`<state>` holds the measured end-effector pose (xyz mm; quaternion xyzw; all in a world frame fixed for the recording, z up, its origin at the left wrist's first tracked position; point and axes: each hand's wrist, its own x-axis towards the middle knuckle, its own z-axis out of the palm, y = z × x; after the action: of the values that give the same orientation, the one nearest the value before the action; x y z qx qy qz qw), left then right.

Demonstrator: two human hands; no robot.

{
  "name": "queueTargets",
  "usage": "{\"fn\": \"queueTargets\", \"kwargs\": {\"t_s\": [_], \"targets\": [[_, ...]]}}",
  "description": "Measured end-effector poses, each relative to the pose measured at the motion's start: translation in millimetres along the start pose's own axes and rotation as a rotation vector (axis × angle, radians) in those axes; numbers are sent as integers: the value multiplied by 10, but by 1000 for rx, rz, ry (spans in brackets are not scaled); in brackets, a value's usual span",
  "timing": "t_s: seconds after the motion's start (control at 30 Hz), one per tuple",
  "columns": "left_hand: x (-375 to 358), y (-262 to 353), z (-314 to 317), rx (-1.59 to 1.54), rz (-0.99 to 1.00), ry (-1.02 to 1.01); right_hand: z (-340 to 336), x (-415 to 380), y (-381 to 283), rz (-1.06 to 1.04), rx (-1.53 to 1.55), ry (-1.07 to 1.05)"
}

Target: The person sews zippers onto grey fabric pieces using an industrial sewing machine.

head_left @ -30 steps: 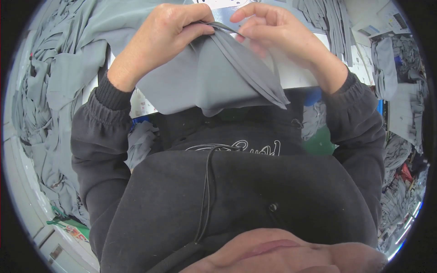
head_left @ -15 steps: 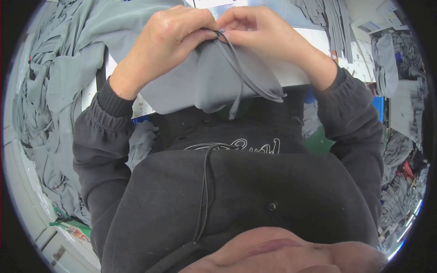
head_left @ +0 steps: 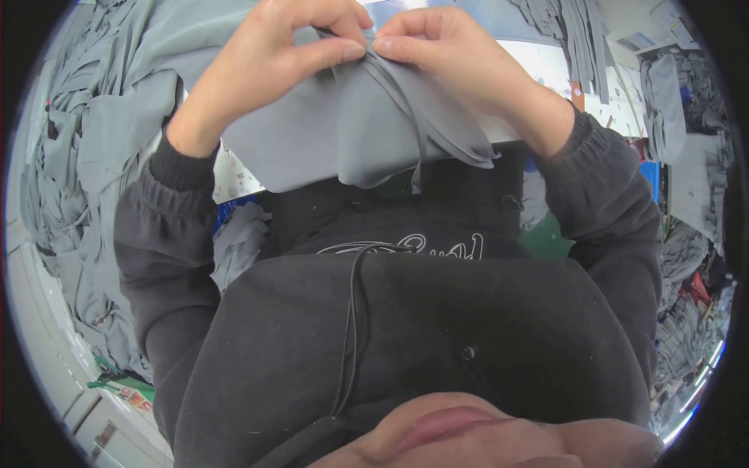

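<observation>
A grey fabric piece hangs over the front edge of the white table, its lower end draped toward my lap. My left hand has its thumb and fingertips closed at the top edge of this fabric, a dark fold showing between them. Close beside it, my right hand pinches the same edge between thumb and index finger. From the pinched spot a narrow grey fabric strip runs down over the piece, with loose ends dangling. The exact grip at the fingertips is partly hidden.
Heaps of grey fabric cover the left side. More grey pieces lie at the table's back right. Stacked grey cloth stands at far right. A grey bundle sits below the table edge.
My left hand has moved up and left, its fingers spread a little wider. The dangling strip has swung right and risen slightly. My right hand keeps its pinch.
</observation>
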<state>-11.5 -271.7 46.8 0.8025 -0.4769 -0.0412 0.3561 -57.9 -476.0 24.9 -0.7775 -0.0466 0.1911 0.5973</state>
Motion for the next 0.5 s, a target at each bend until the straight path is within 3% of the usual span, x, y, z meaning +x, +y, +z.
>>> {"fn": "queueTargets", "kwargs": {"t_s": [0.5], "targets": [[171, 50, 11, -186, -177, -182, 15, -23, -62, 85, 106, 39]]}}
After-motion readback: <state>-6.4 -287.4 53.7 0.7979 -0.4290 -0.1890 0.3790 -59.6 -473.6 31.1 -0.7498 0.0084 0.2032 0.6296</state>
